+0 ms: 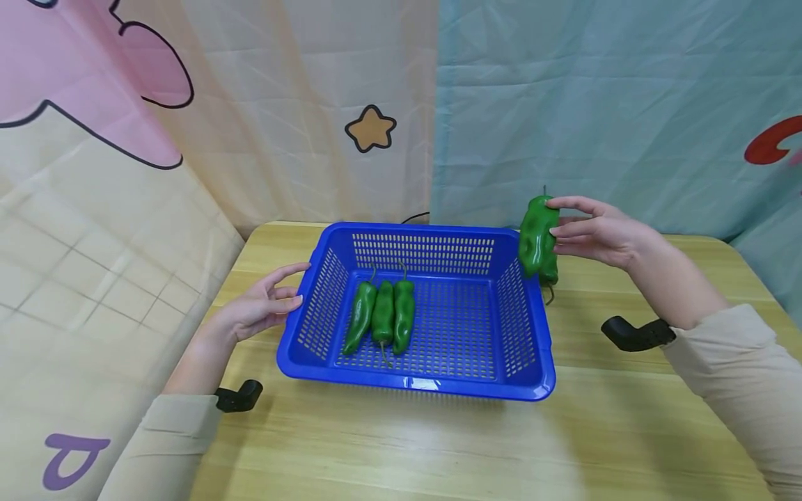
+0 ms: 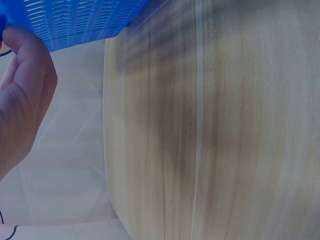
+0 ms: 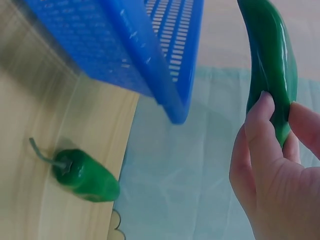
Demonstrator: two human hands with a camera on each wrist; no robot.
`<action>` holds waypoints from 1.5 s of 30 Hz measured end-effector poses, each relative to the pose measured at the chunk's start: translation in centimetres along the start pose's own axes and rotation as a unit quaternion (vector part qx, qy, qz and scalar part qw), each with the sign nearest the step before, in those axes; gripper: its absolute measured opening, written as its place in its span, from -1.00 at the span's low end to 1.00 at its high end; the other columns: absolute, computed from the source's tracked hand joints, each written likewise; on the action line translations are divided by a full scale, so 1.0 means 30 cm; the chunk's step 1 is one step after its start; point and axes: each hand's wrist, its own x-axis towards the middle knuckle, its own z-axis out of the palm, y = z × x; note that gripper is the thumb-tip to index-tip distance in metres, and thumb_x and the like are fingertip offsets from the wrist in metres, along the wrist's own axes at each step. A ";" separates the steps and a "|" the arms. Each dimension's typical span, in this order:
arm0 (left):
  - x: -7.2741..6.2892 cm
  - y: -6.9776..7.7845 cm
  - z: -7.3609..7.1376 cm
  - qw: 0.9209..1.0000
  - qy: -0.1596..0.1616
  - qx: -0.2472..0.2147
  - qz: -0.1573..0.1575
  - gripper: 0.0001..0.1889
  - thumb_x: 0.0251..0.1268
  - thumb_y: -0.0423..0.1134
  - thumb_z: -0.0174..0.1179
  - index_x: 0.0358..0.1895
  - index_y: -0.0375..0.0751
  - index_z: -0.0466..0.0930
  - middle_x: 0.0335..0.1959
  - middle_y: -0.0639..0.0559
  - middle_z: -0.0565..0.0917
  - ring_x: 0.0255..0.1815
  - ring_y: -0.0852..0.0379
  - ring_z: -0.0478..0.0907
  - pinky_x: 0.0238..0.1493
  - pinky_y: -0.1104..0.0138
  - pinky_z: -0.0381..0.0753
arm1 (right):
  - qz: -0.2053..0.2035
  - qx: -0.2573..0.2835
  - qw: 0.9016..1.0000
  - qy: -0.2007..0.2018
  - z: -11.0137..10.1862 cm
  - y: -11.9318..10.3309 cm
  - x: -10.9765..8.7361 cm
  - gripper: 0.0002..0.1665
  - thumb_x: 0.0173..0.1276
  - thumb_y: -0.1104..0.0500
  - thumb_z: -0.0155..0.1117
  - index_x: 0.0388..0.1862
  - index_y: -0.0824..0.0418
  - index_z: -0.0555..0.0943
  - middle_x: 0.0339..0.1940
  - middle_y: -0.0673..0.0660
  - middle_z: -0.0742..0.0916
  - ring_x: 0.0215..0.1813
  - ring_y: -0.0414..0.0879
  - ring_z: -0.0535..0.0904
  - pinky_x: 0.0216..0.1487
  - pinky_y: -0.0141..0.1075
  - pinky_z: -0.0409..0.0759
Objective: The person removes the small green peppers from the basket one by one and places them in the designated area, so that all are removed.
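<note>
The right hand (image 1: 600, 233) pinches a glossy pepper (image 1: 536, 235) near the right edge of the basket (image 1: 413, 382), where a slip could drop it outside — the left hand (image 1: 262, 306), loosely spread, only touches the opposite edge.

Head view downward; nearer wrist views share basket (image 1: 363, 377).

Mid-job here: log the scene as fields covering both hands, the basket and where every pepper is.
left hand: touches left rim of the basket
right hand: holds one pepper by its side
held pepper: raised at basket's right rim
inside peppers: three, side by side, left half
loose pepper: on the table, right of basket
</note>
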 end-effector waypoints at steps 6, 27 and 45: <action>0.000 -0.002 -0.003 1.000 -0.003 -0.004 -0.002 -0.38 0.33 -0.52 0.00 0.37 -0.04 0.01 -0.20 -0.10 0.62 -0.23 0.05 0.64 -0.19 0.26 0.66 | 0.001 0.012 1.000 0.006 -0.039 0.010 -0.010 -0.52 0.31 0.51 0.04 -0.06 -0.05 0.52 -0.09 0.10 0.55 -0.16 -0.07 0.65 -0.13 -0.23 0.64; 0.002 -0.019 -0.013 1.000 -0.015 -0.023 0.010 -0.36 0.36 -0.51 -0.03 0.40 -0.04 -0.04 -0.20 -0.07 0.64 -0.21 0.06 0.64 -0.15 0.28 0.64 | 0.001 0.069 0.998 -0.015 -0.194 0.088 -0.032 -0.52 0.29 0.56 0.02 -0.09 0.03 0.59 -0.17 0.06 0.59 -0.18 -0.01 0.66 -0.16 -0.18 0.65; 0.004 -0.032 -0.022 0.999 -0.026 -0.039 0.018 -0.34 0.38 -0.51 -0.07 0.43 -0.07 -0.12 -0.17 -0.09 0.63 -0.19 0.05 0.64 -0.15 0.27 0.65 | 0.019 0.101 0.995 -0.019 -0.308 0.202 -0.035 -0.47 0.32 0.58 -0.07 -0.15 0.01 0.63 -0.22 0.08 0.66 -0.19 -0.01 0.65 -0.15 -0.17 0.65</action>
